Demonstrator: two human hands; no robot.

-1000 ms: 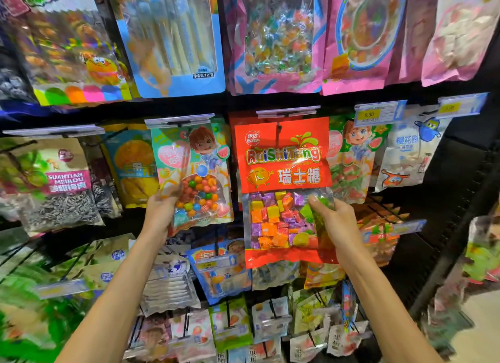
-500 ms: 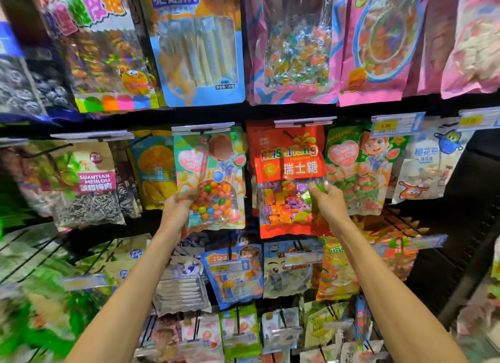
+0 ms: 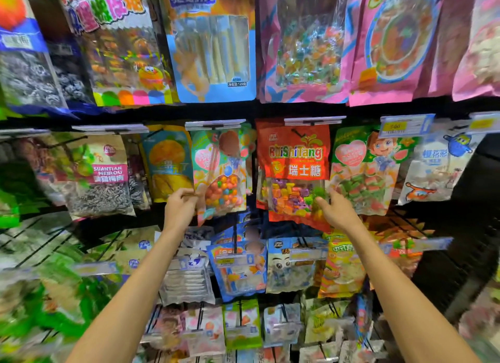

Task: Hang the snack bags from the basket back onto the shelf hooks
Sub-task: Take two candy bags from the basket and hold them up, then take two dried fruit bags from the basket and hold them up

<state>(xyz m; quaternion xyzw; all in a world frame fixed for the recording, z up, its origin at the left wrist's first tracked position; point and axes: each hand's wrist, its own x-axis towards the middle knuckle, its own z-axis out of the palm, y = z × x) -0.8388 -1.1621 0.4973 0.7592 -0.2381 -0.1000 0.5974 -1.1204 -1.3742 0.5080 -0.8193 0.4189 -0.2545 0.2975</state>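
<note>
Your two forearms are reaching up and forward, with both hands arriving at the middle row. Your left hand [image 3: 180, 206] is pinching the lower left edge of the pastel candy bag [image 3: 220, 170], fingers closed narrow on the film. Your right hand [image 3: 334, 210] is resting half-open against the lower right corner of the red candy bag [image 3: 293, 170]; whether it is gripping cannot be told. Each bag is running long axis vertical, rising directly above its hand to a hook [image 3: 297, 132] under the label strip [image 3: 313, 120]. The right hand is lying nearer the red bag. The basket is lying out of view.
</note>
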